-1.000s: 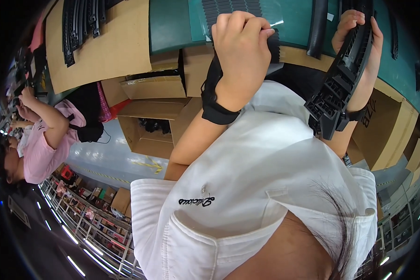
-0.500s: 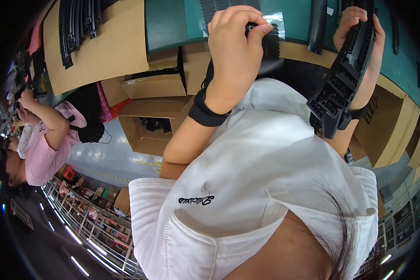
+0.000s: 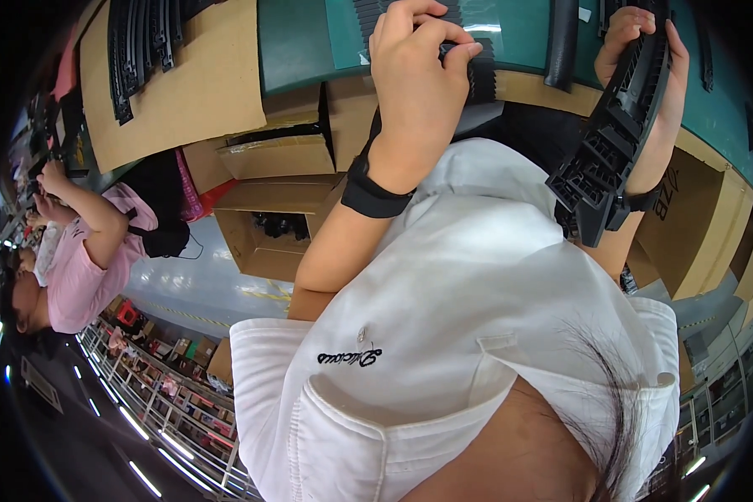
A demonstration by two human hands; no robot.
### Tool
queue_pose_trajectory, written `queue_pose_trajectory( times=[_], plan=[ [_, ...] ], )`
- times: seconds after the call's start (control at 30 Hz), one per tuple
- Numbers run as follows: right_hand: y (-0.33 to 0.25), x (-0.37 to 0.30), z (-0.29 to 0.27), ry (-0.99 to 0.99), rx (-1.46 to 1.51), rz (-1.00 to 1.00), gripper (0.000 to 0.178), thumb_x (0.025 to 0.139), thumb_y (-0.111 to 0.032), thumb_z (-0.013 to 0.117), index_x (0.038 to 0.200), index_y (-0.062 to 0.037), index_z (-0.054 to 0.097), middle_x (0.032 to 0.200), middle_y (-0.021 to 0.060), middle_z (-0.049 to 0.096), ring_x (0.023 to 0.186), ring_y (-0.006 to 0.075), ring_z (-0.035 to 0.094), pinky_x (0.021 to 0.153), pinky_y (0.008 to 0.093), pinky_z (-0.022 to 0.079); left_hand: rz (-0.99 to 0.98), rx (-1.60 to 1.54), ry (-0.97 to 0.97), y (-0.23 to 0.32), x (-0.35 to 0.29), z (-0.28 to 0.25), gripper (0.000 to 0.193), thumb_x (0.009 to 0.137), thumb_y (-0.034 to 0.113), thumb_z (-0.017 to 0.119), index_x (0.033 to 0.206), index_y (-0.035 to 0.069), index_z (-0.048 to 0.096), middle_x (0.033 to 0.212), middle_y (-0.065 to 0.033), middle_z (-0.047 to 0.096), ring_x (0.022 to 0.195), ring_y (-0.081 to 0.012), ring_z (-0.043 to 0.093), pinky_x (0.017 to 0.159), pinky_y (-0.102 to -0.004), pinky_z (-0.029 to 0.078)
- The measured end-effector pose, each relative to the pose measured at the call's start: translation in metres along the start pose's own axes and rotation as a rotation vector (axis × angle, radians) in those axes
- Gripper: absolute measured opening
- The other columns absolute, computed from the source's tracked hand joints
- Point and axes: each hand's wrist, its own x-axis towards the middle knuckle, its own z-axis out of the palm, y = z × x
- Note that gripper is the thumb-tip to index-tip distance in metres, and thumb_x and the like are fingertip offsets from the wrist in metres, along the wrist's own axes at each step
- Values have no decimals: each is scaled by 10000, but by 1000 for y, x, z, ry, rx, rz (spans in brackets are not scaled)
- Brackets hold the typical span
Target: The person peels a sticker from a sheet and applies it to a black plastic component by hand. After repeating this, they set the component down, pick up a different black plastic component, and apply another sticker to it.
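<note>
The right hand (image 3: 644, 92) grips a long black ribbed plastic part (image 3: 619, 134) held above the green mat (image 3: 301, 42); the left hand (image 3: 418, 75) pinches a small black piece (image 3: 477, 71), seemingly not yet joined; more strips (image 3: 142, 42) wait on cardboard (image 3: 201, 92).

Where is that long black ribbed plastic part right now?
In the head view, upper right: the long black ribbed plastic part is gripped in the right hand, above the green table.

The left hand (image 3: 422, 79) covers most of a small black ribbed part (image 3: 477, 71). The top edge crops the right hand (image 3: 644, 50) fingertips.
</note>
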Motion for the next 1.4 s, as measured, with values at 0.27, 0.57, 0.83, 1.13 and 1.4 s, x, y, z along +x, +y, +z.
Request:
queue_pose_trajectory(
  times=[0.27,0.57,0.83,1.13,1.4],
  plan=[
    [-1,1,-2,2,-1,-25,177,871,-212,564,836,-39,569,769,51,624,721,193,642,728,272,549,45,5,104,-2,-3,7,152,660,-47,678,771,-30,576,947,-157,547,836,-302,547,735,-343,445],
    [-2,3,-2,-11,-3,14,181,868,-218,567,838,-40,572,774,52,628,723,195,643,739,276,546,62,65,69,-3,-2,6,128,663,-43,669,752,-30,579,893,-135,561,849,-291,534,745,-344,431],
    [-4,1,-4,-19,11,39,183,869,-222,562,836,-42,573,773,50,630,742,200,645,749,282,542,32,23,47,0,0,7,96,685,-33,657,755,-27,592,900,-137,555,849,-288,529,742,-346,426],
    [-7,2,-7,-27,-24,46,177,869,-213,563,828,-42,576,767,46,628,738,193,643,743,276,543,-119,-173,-98,-3,9,-8,97,717,-6,659,775,-33,586,974,-144,574,889,-252,555,771,-306,429],
    [-8,2,5,-36,-29,41,174,871,-206,563,848,-34,568,775,50,619,729,183,634,735,280,547,-429,-744,-567,21,10,-34,89,703,85,722,748,35,663,939,-25,629,809,-144,584,720,-244,429]
  ],
)
